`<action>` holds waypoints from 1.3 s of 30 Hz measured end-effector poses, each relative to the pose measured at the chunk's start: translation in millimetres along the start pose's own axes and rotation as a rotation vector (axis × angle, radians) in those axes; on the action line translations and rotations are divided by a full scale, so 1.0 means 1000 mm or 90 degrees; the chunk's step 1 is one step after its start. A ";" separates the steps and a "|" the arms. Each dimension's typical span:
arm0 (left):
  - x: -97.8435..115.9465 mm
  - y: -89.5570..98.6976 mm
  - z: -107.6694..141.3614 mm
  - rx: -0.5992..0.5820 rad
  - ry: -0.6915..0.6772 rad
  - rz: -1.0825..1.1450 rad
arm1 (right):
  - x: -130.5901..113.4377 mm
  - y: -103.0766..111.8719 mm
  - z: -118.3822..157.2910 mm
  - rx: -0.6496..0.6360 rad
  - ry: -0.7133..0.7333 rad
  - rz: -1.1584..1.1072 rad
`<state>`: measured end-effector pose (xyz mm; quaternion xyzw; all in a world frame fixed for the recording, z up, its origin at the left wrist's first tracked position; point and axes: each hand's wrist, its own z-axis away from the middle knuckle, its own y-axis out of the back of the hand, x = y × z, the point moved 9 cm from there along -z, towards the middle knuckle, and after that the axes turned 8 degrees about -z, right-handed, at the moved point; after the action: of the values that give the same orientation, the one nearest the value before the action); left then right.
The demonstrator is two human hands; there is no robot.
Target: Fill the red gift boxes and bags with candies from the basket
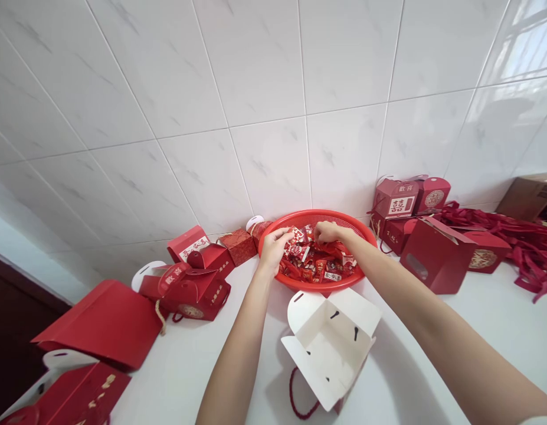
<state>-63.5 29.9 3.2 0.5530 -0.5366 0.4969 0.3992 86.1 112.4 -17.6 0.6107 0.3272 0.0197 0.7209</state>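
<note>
As the left hand (273, 251) and right hand (328, 232) are working inside one red basket (308, 219), one white-lined box (333, 348) is standing open

While the left hand is pinching one red-and-white packet (295, 237) between thumb and fingers at the basket's left side, the right hand is holding its curled fingers down among the wrapped pieces (320, 273); whether it is gripping one, I cannot tell. The pieces are lying heaped in the basket, overlapping too much for counting. The basket is resting on the white counter (180, 366), close to the tiled wall (264, 65). The white-lined box is standing just beside it, nearer the person, showing four dark slots (356, 333) inside and one red cord loop (291, 392) at its left. To the right, at least five red boxes (439, 254) are standing together, two of them sitting stacked by the wall. Beyond these, one heap of red ribbons (525, 254) is spreading before one cardboard box (527, 198). To the left, two larger red boxes (105, 321) are standing nearest the person, and a cluster of smaller boxes (197, 292) is stretching toward the basket; overlap is hiding their exact number.
</note>
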 end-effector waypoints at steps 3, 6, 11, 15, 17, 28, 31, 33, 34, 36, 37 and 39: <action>-0.001 0.000 -0.001 -0.004 0.008 0.013 | 0.005 0.015 0.003 0.035 0.021 -0.227; -0.004 0.001 -0.003 0.002 0.008 0.023 | 0.002 0.034 0.004 0.119 0.076 -0.560; -0.005 0.004 -0.006 0.013 -0.012 0.019 | -0.021 0.031 0.011 0.046 0.112 -0.806; 0.004 -0.001 -0.004 -0.030 -0.058 0.000 | -0.047 0.022 0.029 -0.073 0.142 -0.787; 0.009 -0.002 -0.001 -0.041 -0.074 -0.005 | -0.056 0.020 0.038 -0.088 0.170 -0.740; 0.016 -0.008 0.004 -0.074 -0.060 0.025 | -0.038 0.028 0.086 0.062 0.105 -0.833; 0.033 -0.015 0.011 -0.084 -0.083 0.025 | -0.047 0.034 0.100 0.075 0.115 -0.847; 0.048 -0.020 0.019 -0.090 -0.109 0.002 | -0.056 0.038 0.108 0.089 0.140 -0.838; 0.055 -0.022 0.023 -0.096 -0.121 -0.012 | -0.060 0.041 0.112 0.108 0.155 -0.832; 0.066 -0.027 0.033 -0.117 -0.128 -0.039 | -0.065 0.047 0.120 0.156 0.186 -0.832; 0.070 -0.029 0.038 -0.129 -0.126 -0.050 | -0.067 0.049 0.124 0.171 0.197 -0.835; 0.076 -0.029 0.047 -0.142 -0.124 -0.075 | -0.071 0.051 0.130 0.176 0.214 -0.839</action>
<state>-34.7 -28.2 71.2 0.5811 -0.5917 0.3537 0.4326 113.8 -17.4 64.8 0.3596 0.7366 -0.3698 0.4374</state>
